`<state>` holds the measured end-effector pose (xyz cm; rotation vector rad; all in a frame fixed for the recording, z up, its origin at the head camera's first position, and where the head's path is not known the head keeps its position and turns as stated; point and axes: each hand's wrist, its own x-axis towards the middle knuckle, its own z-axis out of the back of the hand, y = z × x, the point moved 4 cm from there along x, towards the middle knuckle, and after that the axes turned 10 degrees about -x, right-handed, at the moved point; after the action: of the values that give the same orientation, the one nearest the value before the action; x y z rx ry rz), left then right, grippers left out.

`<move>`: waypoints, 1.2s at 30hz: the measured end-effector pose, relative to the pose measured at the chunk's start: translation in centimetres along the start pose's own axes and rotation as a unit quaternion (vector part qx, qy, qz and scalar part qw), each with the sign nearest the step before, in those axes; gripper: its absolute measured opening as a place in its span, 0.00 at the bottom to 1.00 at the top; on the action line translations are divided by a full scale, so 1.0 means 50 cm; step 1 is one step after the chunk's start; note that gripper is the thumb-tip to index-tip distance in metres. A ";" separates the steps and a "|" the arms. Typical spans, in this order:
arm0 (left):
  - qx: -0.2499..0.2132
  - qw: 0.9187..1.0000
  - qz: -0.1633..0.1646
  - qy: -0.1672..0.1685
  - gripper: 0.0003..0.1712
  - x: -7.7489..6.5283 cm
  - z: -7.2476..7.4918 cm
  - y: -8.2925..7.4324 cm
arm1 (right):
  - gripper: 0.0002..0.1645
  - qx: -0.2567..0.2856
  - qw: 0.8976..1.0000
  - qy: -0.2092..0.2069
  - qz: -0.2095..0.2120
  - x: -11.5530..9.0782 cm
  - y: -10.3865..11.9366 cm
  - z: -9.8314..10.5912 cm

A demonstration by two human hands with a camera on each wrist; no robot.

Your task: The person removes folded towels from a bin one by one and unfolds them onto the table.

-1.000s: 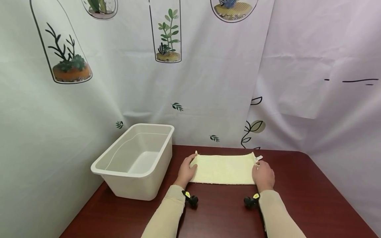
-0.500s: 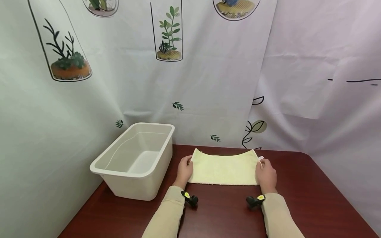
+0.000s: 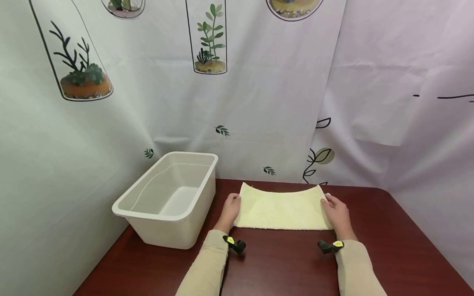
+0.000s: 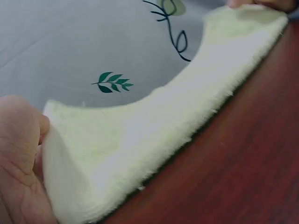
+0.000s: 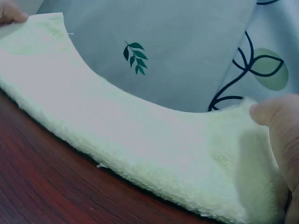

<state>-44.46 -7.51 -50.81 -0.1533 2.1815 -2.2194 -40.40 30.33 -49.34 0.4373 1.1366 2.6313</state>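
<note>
A pale yellow, fluffy towel [image 3: 283,209] is stretched between both hands, its top edge sagging in the middle and its lower edge close to the table. My left hand [image 3: 230,210] pinches its left end; in the left wrist view the thumb of that hand [image 4: 21,154] lies against the towel's edge [image 4: 107,149]. At the other end my right hand [image 3: 338,213] pinches the towel between thumb and fingers, also seen in the right wrist view, where the right hand [image 5: 282,128] grips the upper corner. The fingers behind the cloth are mostly hidden.
A deep off-white plastic tub [image 3: 201,197] stands to the left of the left hand. The dark red-brown table [image 3: 277,263] ends at a patterned white curtain [image 3: 259,102] behind. Each wrist wears a small black camera.
The towel's upper corners have risen and its top edge now sags. My right hand has moved right, pulling the towel wider, and a white tag there is now mostly hidden.
</note>
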 end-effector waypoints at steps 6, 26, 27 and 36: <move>-0.064 0.994 0.053 0.066 0.29 -0.010 -0.003 0.009 | 0.38 0.010 0.998 0.047 -0.028 0.007 -0.011 0.000; -0.193 0.977 0.044 0.082 0.18 -0.024 0.009 -0.032 | 0.24 0.138 0.983 0.123 -0.009 -0.018 0.000 0.053; -0.200 0.975 0.040 0.085 0.17 -0.026 0.009 -0.034 | 0.23 0.148 0.981 0.125 -0.001 -0.021 0.001 0.056; -0.203 0.974 0.022 0.102 0.07 -0.048 0.029 -0.040 | 0.12 0.238 0.957 0.153 0.067 -0.049 0.000 0.071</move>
<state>-41.85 -8.71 -48.93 0.1232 2.6959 -1.8084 -36.85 31.90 -47.44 0.1935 1.9204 2.5797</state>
